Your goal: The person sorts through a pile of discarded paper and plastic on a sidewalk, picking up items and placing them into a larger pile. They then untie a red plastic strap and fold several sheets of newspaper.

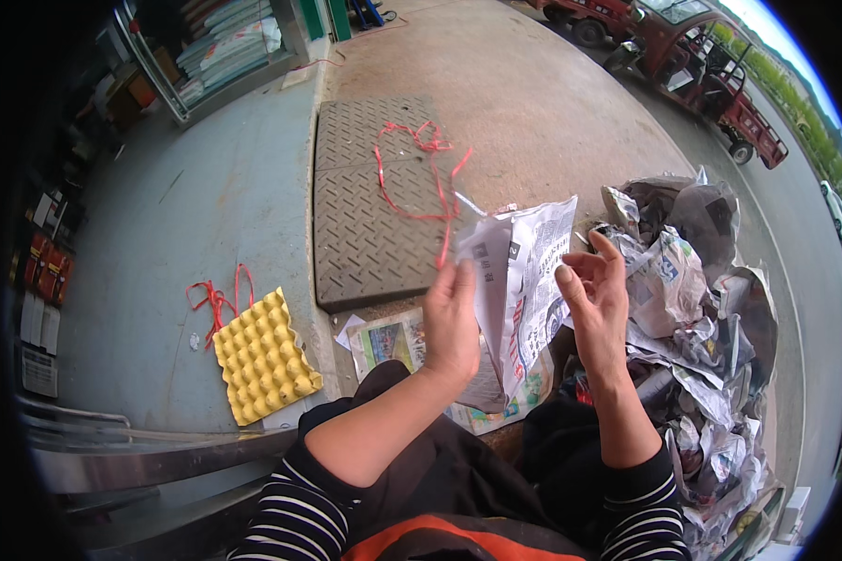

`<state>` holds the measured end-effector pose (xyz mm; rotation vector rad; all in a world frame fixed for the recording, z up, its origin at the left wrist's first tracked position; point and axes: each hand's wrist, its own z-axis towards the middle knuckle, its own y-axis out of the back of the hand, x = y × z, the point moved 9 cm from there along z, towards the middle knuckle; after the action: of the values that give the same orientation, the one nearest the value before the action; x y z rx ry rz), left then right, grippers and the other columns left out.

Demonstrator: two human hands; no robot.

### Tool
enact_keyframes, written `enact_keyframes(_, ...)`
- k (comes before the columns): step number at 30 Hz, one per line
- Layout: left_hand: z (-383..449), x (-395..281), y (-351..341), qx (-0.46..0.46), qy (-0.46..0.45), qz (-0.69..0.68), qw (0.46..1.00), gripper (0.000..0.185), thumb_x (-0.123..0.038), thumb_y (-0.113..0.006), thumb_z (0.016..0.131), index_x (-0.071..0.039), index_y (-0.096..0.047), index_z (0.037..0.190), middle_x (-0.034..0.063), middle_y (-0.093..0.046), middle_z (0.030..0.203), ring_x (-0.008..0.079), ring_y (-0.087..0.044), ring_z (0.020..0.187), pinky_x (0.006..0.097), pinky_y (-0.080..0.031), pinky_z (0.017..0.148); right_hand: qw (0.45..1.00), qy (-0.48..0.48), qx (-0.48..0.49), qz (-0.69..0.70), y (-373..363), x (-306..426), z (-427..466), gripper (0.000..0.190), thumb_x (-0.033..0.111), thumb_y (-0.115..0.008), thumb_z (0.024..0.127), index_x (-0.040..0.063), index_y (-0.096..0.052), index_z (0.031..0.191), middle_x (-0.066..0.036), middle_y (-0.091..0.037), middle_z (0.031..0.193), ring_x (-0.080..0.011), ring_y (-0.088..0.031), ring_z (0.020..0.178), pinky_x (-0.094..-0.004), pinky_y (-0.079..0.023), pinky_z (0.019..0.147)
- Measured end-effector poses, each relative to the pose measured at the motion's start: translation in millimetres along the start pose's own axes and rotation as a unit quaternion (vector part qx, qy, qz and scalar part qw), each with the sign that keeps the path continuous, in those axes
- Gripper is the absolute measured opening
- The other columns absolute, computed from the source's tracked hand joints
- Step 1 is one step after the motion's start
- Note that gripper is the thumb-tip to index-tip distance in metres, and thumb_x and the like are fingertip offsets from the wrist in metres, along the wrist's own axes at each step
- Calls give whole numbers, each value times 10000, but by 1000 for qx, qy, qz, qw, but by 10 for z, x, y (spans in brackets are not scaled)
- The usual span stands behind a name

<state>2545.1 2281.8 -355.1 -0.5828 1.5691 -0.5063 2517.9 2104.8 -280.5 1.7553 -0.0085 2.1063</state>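
Observation:
My left hand [455,319] grips the left side of a folded newspaper [533,280], its thumb lying on the printed sheet. My right hand [596,308] is beside the paper's right edge with its fingers apart and holds nothing. Below the folded newspaper, more printed sheets [393,340] lie spread on the ground in front of my knees. A heap of crumpled newspaper [673,280] lies just beyond my right hand. Red plastic twine [421,214] is strewn loosely over a ridged ramp mat, past my left hand.
A yellow egg tray [266,357] lies at the left, touching or close to another bundle of red twine [217,301]. The dark ramp mat [365,245] stands against the raised floor edge. A metal rail [154,463] runs at lower left. Red cargo tricycles [702,77] are parked at upper right.

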Motion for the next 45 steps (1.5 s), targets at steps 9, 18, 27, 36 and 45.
enact_keyframes(9, 223, -206, 122, 19, -47, 104, 993, 249, -207, -470, 977, 1, -579, 1058, 27, -615, 1008, 70, -545, 922, 235, -436, 825, 968, -172, 39, 178, -174, -927, 103, 293, 8, -621, 803, -29, -590, 1091, -67, -662, 915, -132, -623, 790, -266, -485, 755)
enact_keyframes(18, 991, -841, 1325, -139, -79, 283, 946, 237, -206, -460, 972, -8, -590, 990, 16, -622, 869, 65, -544, 746, 231, -440, 675, 992, -63, -88, 71, 1074, -1323, 611, 161, 75, -635, 844, 4, -657, 987, -19, -664, 869, -73, -581, 727, -232, -463, 672)
enact_keyframes(27, 1048, -921, 1113, -62, -21, 298, 952, 237, -263, -456, 960, -71, -588, 1007, 19, -630, 753, 63, -559, 515, 192, -422, 359, 990, -98, -103, 4, 1379, -1518, 700, 269, 153, -649, 849, -2, -623, 1068, -20, -661, 876, -73, -569, 741, -224, -447, 688)
enact_keyframes(36, 1102, -1126, 551, -70, 12, 289, 955, 235, -198, -479, 930, -27, -533, 1082, 85, -645, 868, 129, -607, 631, 227, -485, 445, 981, 89, 105, -140, 65, -116, 205, 655, 305, -716, 782, 4, -446, 1297, -216, -508, 1258, -315, -488, 1178, -416, -372, 991)
enact_keyframes(45, 938, -1253, 239, -38, 21, 248, 968, 447, -399, -489, 929, -41, -471, 1196, 152, -606, 1054, 223, -599, 958, 365, -494, 831, 971, 85, 166, -148, -698, -288, -237, 125, 84, -504, 870, 37, -566, 967, -193, -616, 868, -373, -601, 812, -422, -474, 678)
